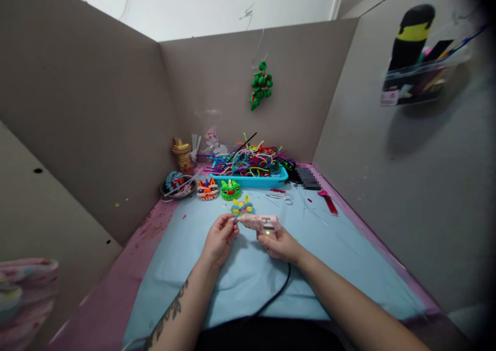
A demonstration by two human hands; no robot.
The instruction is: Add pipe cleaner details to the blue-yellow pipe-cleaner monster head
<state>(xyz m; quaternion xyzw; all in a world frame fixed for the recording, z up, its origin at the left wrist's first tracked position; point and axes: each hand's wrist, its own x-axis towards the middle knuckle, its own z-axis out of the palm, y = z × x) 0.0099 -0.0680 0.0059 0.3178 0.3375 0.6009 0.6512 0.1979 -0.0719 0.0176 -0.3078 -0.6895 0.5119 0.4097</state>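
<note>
My right hand [279, 243] is wrapped round the handle of a pink glue gun [260, 222], whose nozzle points left. Its black cord runs down toward the table's front edge. At the nozzle tip, my left hand [220, 237] is closed in a pinch; what sits between its fingertips is too small to name. Just beyond lies a blue and yellow pipe-cleaner piece [242, 206] on the light blue cloth [174, 268]. Behind it stand a green pipe-cleaner animal head [231, 190] and an orange and white one [207, 189].
A blue tray [251, 181] heaped with colourful pipe cleaners stands at the back. Scissors [281, 198], a red-bladed tool [329, 204] and a dark phone-like slab [308, 177] lie to the right. A bowl [178, 188] sits at left. Grey partitions [217, 82] enclose the table.
</note>
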